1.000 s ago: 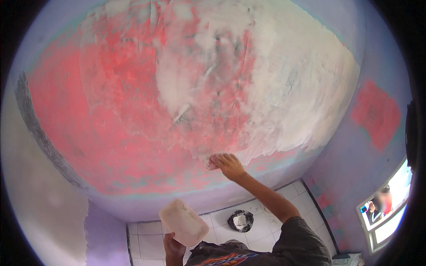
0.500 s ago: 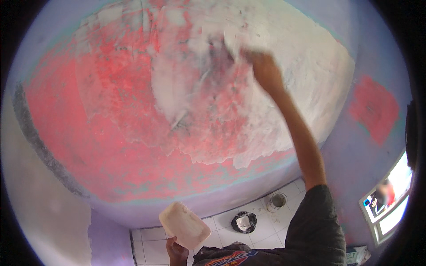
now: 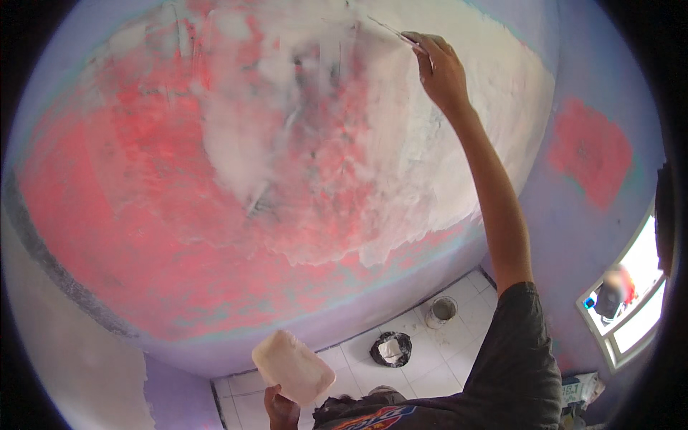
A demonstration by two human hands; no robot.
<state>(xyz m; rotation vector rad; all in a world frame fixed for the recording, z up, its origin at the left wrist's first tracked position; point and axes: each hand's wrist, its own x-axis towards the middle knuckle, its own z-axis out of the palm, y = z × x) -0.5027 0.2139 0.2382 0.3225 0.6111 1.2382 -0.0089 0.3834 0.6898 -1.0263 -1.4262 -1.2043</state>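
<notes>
High on the wall (image 3: 215, 265), my right hand (image 3: 446, 77) is closed around a putty knife (image 3: 394, 31). Its thin blade lies edge-on against the whitish putty coat (image 3: 437, 150), pointing up and left. That coat covers the upper and right part of the wall, thinly smeared in the middle over red and pink patches. Down at the lower edge, my left hand (image 3: 283, 408) grips a pale rectangular plastic tray (image 3: 292, 367), tilted in front of me. Its fingers are partly hidden behind the tray.
On the white tiled floor (image 3: 423, 358) stand a black bag holding white putty (image 3: 390, 350) and a round bucket (image 3: 441, 312). At right, a purple side wall (image 3: 537, 236) has a red patch and a bright window (image 3: 631, 308) with a person beyond. A sack (image 3: 584, 390) lies lower right.
My right hand has moved upward with the putty knife, and its motion blur is gone. The wall has shifted left in the view. My left hand still holds the tray low.
</notes>
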